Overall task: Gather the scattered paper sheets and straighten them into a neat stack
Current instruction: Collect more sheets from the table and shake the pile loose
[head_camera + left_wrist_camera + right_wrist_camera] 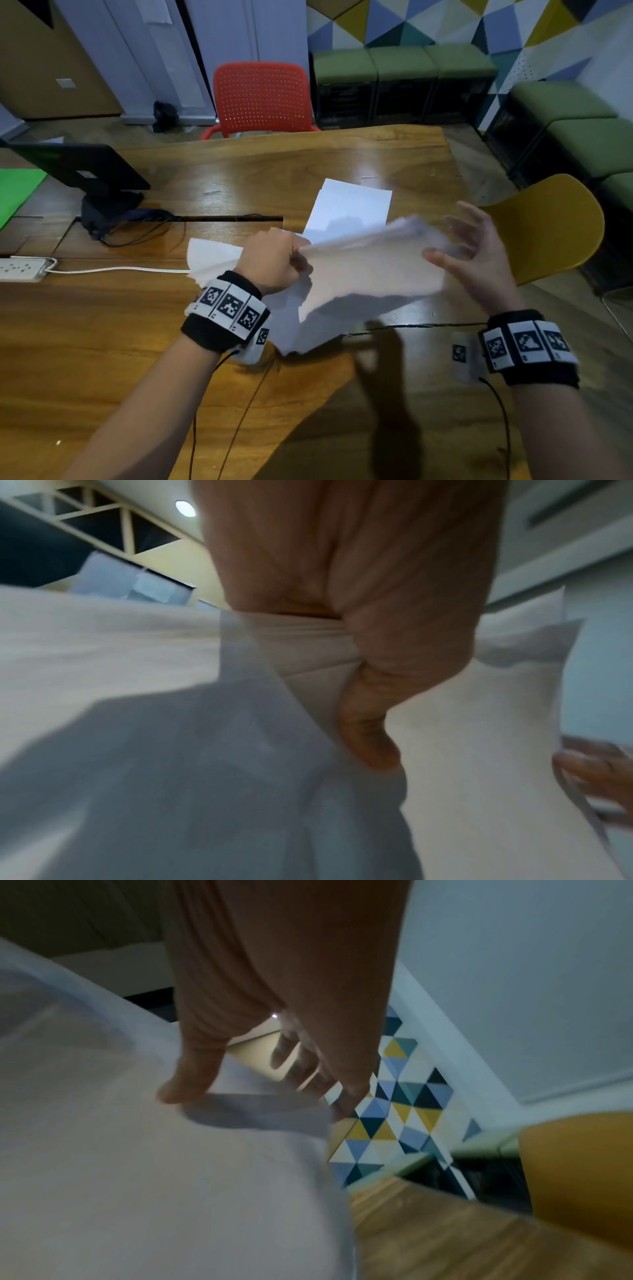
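Note:
My left hand [277, 260] grips one end of a bundle of white paper sheets [370, 274], lifted and tilted above the wooden table [102, 342]. In the left wrist view the thumb and fingers [369, 723] pinch the fanned sheets [103, 647]. My right hand [469, 246] is at the bundle's right edge with fingers spread, blurred; its thumb [185, 1085] touches the top sheet [137, 1164]. More sheets [349, 209] lie flat behind the bundle. One sheet [209, 257] lies under my left wrist, another [294, 332] beneath the bundle.
A black monitor [85, 168] and its cables stand at the left, with a white power strip [20, 269] and a green folder [17, 192]. A red chair [262, 96] sits at the far edge, a yellow chair [548, 222] at the right.

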The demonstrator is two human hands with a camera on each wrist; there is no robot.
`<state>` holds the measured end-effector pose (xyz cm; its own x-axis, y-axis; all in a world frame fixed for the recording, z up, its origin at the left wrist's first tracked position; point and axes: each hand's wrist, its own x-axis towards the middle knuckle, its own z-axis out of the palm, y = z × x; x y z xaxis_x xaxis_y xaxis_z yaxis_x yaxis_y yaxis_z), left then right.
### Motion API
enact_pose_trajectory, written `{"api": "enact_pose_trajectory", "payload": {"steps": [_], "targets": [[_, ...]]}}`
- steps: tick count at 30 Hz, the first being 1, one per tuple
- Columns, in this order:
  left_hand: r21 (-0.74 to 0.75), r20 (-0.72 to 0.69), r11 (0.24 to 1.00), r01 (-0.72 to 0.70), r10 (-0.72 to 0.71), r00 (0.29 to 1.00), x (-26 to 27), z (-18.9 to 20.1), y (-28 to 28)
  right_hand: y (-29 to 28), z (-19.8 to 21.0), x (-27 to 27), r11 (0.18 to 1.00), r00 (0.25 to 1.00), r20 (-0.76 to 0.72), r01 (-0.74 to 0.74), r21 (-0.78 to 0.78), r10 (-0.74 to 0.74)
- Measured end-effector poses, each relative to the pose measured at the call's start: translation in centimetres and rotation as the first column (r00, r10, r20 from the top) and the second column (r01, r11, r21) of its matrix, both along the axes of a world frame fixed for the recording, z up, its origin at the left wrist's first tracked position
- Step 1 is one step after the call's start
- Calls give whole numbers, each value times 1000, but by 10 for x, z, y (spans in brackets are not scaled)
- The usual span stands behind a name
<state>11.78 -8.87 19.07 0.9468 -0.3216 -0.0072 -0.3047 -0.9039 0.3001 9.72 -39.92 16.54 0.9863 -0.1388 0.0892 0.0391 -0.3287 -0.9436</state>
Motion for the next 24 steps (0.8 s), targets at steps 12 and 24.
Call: {"api": "enact_pose_trajectory", "payload": {"steps": [12, 24], "targets": [[117, -112, 983, 144, -131, 985, -17, -45, -26, 35, -79, -26, 973, 926, -315, -163, 162, 208], [-334, -393, 877, -345, 203, 897, -13, -41, 81, -4, -88, -38, 928, 949, -313, 93, 360, 26]]}}
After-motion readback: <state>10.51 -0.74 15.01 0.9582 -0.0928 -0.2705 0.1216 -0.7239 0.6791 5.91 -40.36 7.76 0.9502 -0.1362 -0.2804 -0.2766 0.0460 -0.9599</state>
